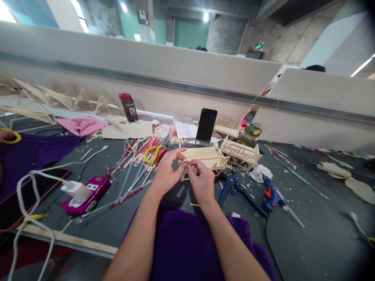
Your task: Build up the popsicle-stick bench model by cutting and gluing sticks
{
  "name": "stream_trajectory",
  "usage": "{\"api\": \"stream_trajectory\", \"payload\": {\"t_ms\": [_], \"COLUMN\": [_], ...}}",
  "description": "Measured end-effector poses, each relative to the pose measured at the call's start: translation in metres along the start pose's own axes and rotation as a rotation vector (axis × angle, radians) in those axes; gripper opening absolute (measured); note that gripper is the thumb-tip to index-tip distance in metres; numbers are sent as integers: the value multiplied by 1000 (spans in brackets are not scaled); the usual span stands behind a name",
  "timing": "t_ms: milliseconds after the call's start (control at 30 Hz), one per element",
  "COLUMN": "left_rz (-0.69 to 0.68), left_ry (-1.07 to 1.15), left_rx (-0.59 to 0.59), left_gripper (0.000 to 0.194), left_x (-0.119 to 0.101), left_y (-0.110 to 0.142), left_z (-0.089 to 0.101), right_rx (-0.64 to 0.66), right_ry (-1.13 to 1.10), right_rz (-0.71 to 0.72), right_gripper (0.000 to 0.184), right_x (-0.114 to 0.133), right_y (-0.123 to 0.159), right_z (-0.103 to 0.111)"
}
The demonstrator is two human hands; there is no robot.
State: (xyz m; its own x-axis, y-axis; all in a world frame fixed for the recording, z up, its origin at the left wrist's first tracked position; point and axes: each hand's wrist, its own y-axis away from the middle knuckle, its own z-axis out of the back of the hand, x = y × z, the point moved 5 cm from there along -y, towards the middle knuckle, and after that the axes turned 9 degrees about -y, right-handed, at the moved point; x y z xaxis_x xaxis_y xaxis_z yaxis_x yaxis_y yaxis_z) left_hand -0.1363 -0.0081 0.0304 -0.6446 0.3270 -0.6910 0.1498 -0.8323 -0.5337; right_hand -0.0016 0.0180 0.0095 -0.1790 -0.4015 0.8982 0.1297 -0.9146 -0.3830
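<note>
My left hand (168, 171) and my right hand (201, 180) meet at the near left corner of a small model built of thin wooden sticks (205, 153). Thumb and fingers of both hands are pinched close together around something tiny and pale that I cannot make out. The model has a slatted top and a low railing, and my fingers hide its left corner. Right of it stands a second stick model with a lattice side (240, 151). A blue pliers-like cutter (233, 187) lies just right of my right hand.
A blue glue gun (274, 197) lies at the right with its cord. Behind the models stand a phone (206, 125) and a green-lidded bottle (250, 134). Yellow-handled scissors (152, 154) lie among bagged sticks. A purple power strip (88, 194) is left; another person's hand (5, 136) shows there.
</note>
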Motion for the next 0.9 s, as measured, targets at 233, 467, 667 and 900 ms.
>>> {"api": "stream_trajectory", "payload": {"t_ms": [233,467,667,900], "left_rz": [0,-2,33,28], "left_ry": [-2,-18,-19,-43], "left_rx": [-4,3,19,10], "left_gripper": [40,40,43,47], "left_x": [-1,-1,-3,-1], "left_y": [-1,-1,-2,-3], "left_z": [0,1,1,0], "right_rx": [-12,-76,-125,-133], "right_ry": [-34,-102,-195,-231], "right_rz": [5,20,17,-8], "right_gripper": [22,22,21,22], "right_x": [0,2,2,1], "right_y": [1,4,4,3], "right_z": [2,16,29,32]}}
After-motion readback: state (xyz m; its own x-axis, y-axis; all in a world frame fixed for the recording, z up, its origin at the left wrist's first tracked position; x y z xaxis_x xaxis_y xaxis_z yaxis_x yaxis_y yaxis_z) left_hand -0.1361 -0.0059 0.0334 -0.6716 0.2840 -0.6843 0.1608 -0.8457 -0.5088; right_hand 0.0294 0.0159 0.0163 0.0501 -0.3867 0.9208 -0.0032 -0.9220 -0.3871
